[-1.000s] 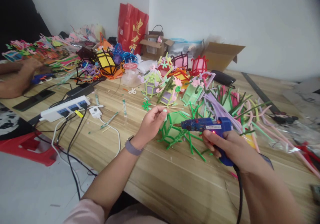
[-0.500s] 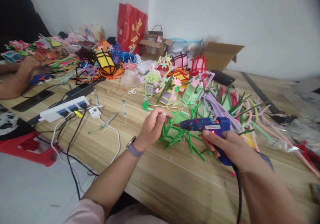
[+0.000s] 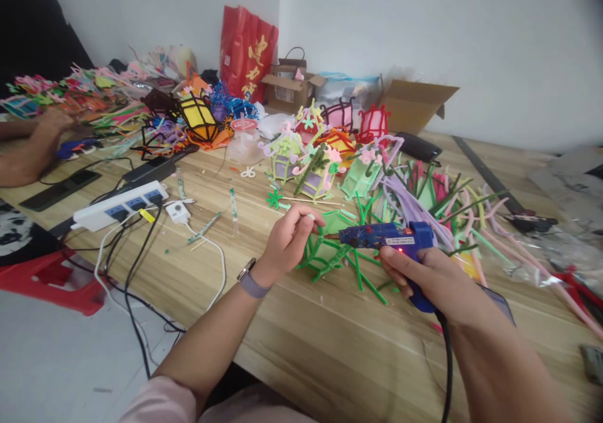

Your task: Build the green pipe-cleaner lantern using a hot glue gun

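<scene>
Green pipe-cleaner frame (image 3: 330,253) lies on the wooden table (image 3: 330,341), directly between the two hands and in front of a loose heap of pipe cleaners (image 3: 433,203). The left hand (image 3: 287,241) is pinched shut at the fingertips on a small pale piece; what the piece is cannot be made out. It hovers at the frame's upper left edge, just above it. The right hand (image 3: 433,278) is wrapped tight round the grip of the blue glue gun (image 3: 391,237), whose red indicator shows lit and whose nozzle points left toward the frame and the pinched piece.

Judgement: the step in hand appears to be gluing that piece to the frame. To do it well, bring the nozzle to the joint, not the fingers; lay a small bead; press the piece on briefly. The gun's cord (image 3: 445,360) trails toward the body and should stay slack.

A co-worker's hand (image 3: 40,140) rests well apart, far left, near the power strip (image 3: 120,205).
</scene>
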Demonstrator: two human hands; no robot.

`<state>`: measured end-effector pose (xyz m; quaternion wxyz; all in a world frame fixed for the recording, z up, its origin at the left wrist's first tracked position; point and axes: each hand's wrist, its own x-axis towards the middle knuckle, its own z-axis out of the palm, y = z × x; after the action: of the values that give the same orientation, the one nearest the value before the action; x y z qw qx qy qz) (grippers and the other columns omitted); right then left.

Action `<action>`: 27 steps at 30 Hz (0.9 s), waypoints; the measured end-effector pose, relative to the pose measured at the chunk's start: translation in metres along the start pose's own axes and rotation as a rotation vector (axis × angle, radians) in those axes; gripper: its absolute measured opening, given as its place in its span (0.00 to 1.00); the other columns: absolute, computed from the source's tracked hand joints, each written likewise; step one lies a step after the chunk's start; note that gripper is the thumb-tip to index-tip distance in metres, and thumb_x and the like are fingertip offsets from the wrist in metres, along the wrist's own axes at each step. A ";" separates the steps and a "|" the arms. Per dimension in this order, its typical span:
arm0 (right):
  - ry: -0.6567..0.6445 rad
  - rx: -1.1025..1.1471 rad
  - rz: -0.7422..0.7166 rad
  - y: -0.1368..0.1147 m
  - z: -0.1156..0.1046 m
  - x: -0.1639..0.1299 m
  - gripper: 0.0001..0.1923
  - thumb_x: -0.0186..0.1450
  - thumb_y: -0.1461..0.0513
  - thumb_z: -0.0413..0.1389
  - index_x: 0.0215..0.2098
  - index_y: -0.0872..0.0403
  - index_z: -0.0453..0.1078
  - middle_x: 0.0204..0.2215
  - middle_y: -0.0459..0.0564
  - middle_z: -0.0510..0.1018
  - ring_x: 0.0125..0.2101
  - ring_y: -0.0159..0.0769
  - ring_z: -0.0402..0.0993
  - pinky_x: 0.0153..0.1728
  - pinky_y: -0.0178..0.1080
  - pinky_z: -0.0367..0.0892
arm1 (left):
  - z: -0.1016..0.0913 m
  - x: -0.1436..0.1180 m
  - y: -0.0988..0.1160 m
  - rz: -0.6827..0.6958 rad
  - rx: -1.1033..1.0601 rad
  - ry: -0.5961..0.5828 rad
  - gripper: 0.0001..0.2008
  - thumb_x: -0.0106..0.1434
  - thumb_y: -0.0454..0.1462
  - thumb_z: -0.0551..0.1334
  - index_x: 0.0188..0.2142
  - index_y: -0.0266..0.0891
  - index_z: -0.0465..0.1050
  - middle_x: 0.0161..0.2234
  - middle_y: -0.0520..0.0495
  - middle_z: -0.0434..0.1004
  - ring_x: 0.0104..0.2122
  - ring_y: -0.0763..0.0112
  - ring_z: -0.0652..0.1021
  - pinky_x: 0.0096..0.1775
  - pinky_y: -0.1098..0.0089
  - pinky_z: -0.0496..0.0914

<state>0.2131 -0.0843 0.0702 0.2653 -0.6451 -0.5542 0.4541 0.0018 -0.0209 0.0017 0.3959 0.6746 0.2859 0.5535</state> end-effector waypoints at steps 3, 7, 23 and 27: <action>0.005 -0.025 -0.005 0.001 -0.001 0.000 0.33 0.48 0.33 0.56 0.13 0.51 0.58 0.10 0.43 0.62 0.13 0.27 0.57 0.16 0.34 0.56 | 0.000 0.000 0.000 -0.005 0.006 0.007 0.15 0.71 0.47 0.50 0.38 0.40 0.69 0.34 0.47 0.76 0.34 0.70 0.75 0.40 0.69 0.68; -0.003 -0.040 -0.024 0.001 -0.001 0.000 0.33 0.49 0.33 0.56 0.13 0.51 0.58 0.10 0.44 0.62 0.13 0.28 0.57 0.16 0.34 0.56 | 0.000 0.000 0.000 -0.011 0.018 0.008 0.16 0.70 0.48 0.51 0.38 0.40 0.69 0.34 0.47 0.77 0.34 0.70 0.75 0.40 0.70 0.68; -0.048 0.004 -0.077 0.004 -0.001 0.003 0.32 0.52 0.35 0.56 0.14 0.52 0.61 0.11 0.44 0.63 0.13 0.28 0.58 0.15 0.33 0.56 | -0.001 0.000 0.000 -0.011 0.039 -0.001 0.16 0.71 0.47 0.50 0.38 0.40 0.69 0.34 0.47 0.77 0.35 0.70 0.76 0.41 0.69 0.68; -0.021 0.019 -0.097 0.009 -0.002 0.004 0.32 0.55 0.35 0.54 0.16 0.53 0.67 0.13 0.46 0.68 0.13 0.28 0.59 0.15 0.34 0.56 | -0.001 0.000 0.000 -0.003 0.028 -0.007 0.15 0.71 0.46 0.50 0.38 0.40 0.69 0.34 0.47 0.76 0.34 0.70 0.76 0.41 0.70 0.68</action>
<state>0.2190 -0.0827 0.0619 0.2873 -0.6102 -0.5832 0.4527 0.0009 -0.0205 0.0014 0.3884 0.6817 0.2933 0.5463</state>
